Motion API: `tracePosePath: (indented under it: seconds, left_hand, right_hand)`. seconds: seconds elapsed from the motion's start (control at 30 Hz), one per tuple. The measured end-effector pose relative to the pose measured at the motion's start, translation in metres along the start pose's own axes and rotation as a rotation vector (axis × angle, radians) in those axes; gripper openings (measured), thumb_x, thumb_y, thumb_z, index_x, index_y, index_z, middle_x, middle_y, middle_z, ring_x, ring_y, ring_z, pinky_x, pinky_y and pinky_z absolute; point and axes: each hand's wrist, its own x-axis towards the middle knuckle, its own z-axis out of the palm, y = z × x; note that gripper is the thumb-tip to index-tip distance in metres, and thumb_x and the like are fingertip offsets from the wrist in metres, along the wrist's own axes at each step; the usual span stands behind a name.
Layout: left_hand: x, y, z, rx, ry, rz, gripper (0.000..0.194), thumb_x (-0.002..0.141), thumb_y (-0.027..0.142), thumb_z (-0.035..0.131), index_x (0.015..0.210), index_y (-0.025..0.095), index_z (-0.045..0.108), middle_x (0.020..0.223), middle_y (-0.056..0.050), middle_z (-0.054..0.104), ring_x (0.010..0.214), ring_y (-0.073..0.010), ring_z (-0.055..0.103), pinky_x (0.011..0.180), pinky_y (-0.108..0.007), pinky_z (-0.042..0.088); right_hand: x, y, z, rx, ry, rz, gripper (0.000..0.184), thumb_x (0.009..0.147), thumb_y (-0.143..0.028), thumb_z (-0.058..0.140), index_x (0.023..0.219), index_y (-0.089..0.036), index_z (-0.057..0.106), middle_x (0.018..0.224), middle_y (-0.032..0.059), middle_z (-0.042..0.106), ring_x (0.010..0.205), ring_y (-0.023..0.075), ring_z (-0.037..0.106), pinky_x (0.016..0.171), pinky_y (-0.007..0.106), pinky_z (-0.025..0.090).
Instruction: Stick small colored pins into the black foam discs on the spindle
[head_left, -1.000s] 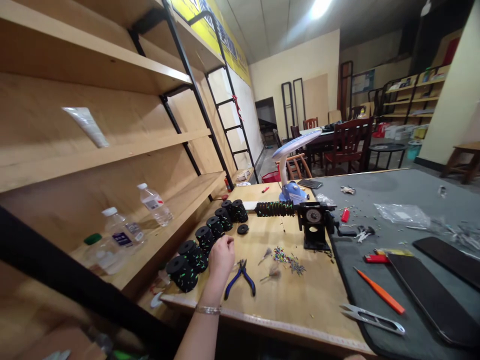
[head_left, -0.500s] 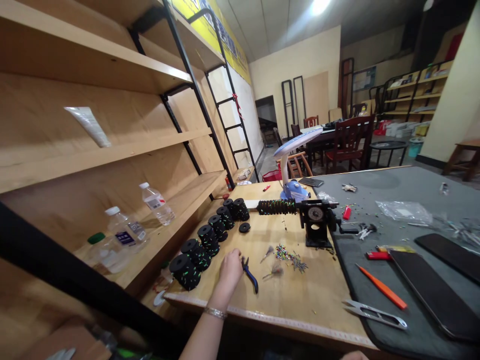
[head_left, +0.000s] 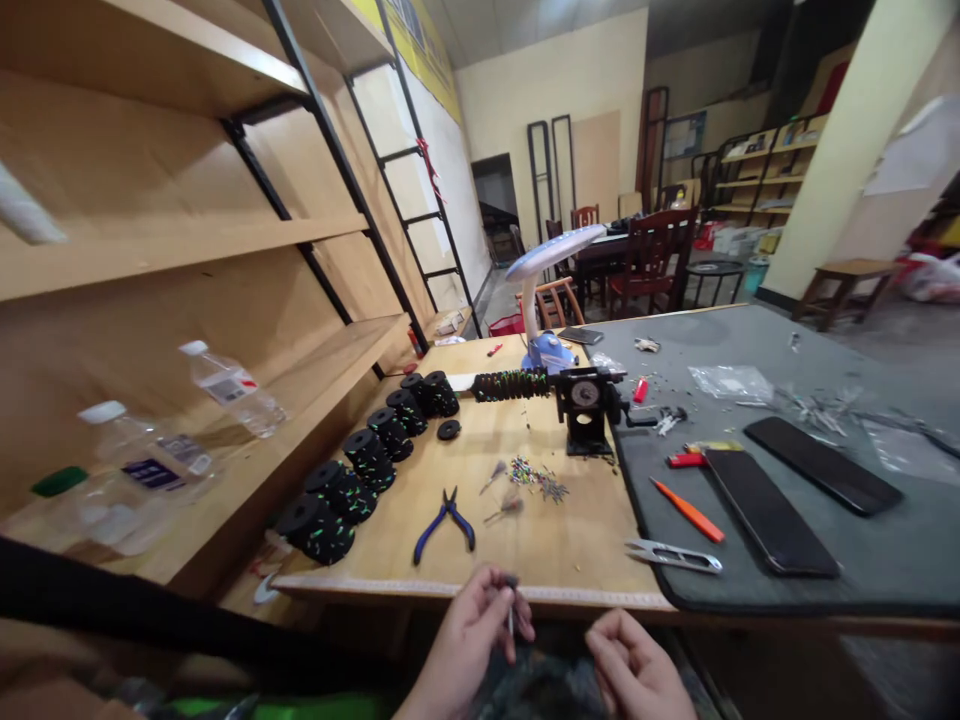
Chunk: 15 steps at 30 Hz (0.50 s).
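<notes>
Left hand: the left hand [head_left: 469, 640] hangs just below the near edge of the workbench [head_left: 570, 540], fingertips pinched shut on a small thin dark piece [head_left: 511, 605] held upright — too small to name.
Right hand: the right hand [head_left: 637, 670] sits beside it, fingers loosely curled and holding nothing that shows; the two hands are near but apart.
On the bench: blue-handled pliers [head_left: 444, 521] lie untouched past the edge, near a scatter of tiny colored bits [head_left: 536, 478]; a row of black spools [head_left: 360, 470] flecked with green runs along the shelf side, toward a small hand-crank winder [head_left: 587, 408].
Also in reach: metal thread snips [head_left: 673, 555] and an orange cutter [head_left: 686, 509] rest on the grey mat [head_left: 810, 400].
Risk: the piece is held off the bench, over the lap — a slack pinch would likely drop it out of sight, and so small a thing would be hard to find.
Risk, second: a reach forward with either hand could brush the loose bits off the wood.
Change from a second ago: the left hand then rested on the bench by the spools, close to the pliers; it has since drawn back to the body with the piece, and the right hand has come into view.
</notes>
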Motion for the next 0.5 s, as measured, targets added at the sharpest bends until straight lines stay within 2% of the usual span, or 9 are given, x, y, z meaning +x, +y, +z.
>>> tracePosePath:
  seconds: [0.1,0.2,0.37,0.5]
  left_hand:
    - [-0.014,-0.015,0.032,-0.100,-0.083,-0.123,0.034,0.075,0.046,0.067,0.084,0.016,0.052,0.068,-0.001,0.061,0.054,-0.0113,0.057,0.044,-0.019,0.040]
    - [-0.019,-0.026,0.048,-0.138,-0.103,-0.172,0.035,0.073,0.044,0.069,0.081,0.016,0.051,0.065,0.000,0.060,0.051,-0.0103,0.056,0.042,-0.018,0.038]
    - [-0.020,-0.032,0.055,-0.122,-0.125,-0.199,0.032,0.074,0.043,0.067,0.079,0.016,0.050,0.065,-0.001,0.062,0.049,-0.0100,0.056,0.038,-0.017,0.033]
    - [-0.022,-0.031,0.056,-0.118,-0.135,-0.193,0.032,0.075,0.044,0.066,0.079,0.016,0.049,0.064,-0.001,0.062,0.048,-0.0092,0.055,0.038,-0.017,0.031]
  right_hand:
    - [-0.001,0.002,0.003,-0.036,-0.017,-0.016,0.052,0.064,-0.069,0.064,0.065,-0.020,0.047,0.037,-0.0112,0.038,0.035,0.0050,0.027,0.039,0.018,0.018]
    - [-0.005,0.001,0.002,-0.049,0.004,0.000,0.052,0.063,-0.068,0.065,0.065,-0.019,0.049,0.038,-0.0094,0.043,0.035,0.0055,0.031,0.038,0.018,0.020]
    - [-0.010,-0.001,-0.002,-0.023,0.036,0.049,0.050,0.064,-0.066,0.067,0.066,-0.019,0.051,0.038,-0.0084,0.047,0.034,0.0057,0.033,0.039,0.018,0.022]
    - [-0.011,0.001,-0.002,0.047,0.009,0.059,0.046,0.065,-0.061,0.070,0.068,-0.018,0.052,0.041,-0.0071,0.051,0.035,0.0072,0.041,0.039,0.018,0.023]
